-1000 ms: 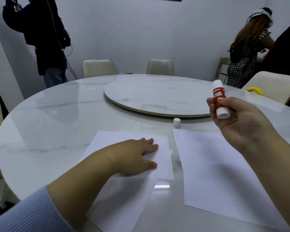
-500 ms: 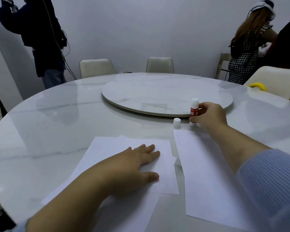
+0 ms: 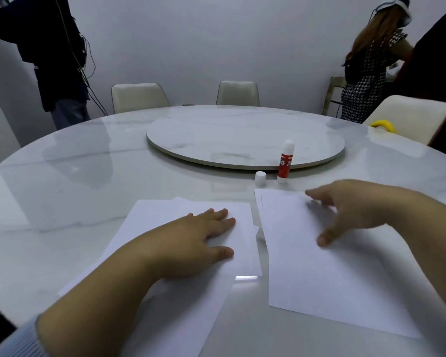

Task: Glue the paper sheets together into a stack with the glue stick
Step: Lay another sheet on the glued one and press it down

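A: Paper is lying apart on the right; right hand is hovering, fingers loose, holding nothing.

B: Left hand is pressing the pile flat. Glue stick is standing uncapped beyond. Align edges before pressing.

Soft, cool, even light is filling the room, neither bright nor dim. The glossy round white marble table is mirroring the pale wall and a dark standing figure well beyond the left hand, and a small bright glint is showing on it between the two hands, near the thumbs. The right hand is smearing with motion blur, its fingertips soft, while the left hand is staying fairly sharp. Only faint shadows are lying under the hands on the white paper sheets. The wide lens is bending the table's edge and stretching both forearms toward the lower corners.
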`<act>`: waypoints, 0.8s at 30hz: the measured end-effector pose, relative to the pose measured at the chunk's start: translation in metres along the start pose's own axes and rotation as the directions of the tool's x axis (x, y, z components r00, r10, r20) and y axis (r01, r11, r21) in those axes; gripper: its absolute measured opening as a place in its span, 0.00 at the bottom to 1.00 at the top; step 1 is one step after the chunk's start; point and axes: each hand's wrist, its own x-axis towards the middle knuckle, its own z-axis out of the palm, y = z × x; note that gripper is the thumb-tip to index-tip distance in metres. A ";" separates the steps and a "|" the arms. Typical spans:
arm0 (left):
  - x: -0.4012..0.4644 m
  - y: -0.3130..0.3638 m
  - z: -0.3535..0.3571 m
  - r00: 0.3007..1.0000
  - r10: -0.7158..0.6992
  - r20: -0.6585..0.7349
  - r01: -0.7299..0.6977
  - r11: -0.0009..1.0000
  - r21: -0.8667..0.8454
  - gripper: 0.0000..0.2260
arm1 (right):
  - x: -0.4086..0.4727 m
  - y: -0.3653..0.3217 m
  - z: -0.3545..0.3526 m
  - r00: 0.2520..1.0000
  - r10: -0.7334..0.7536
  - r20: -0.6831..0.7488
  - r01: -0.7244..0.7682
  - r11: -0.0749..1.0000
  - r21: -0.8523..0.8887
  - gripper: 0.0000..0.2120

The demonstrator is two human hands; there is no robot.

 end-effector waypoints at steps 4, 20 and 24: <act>-0.001 0.002 -0.002 1.000 -0.005 -0.003 0.005 1.000 0.017 0.27 | -0.006 0.002 0.014 0.993 -0.003 -0.122 0.002 1.000 -0.011 0.44; 0.001 0.016 -0.003 0.993 0.035 -0.115 -0.043 0.996 -0.074 0.22 | -0.031 0.009 0.006 0.857 0.008 -0.515 0.000 1.000 0.015 0.17; -0.017 0.007 -0.030 0.866 -0.140 -0.479 -0.128 0.866 -0.484 0.17 | -0.058 0.014 -0.041 0.862 -0.015 -0.506 0.130 0.973 0.193 0.17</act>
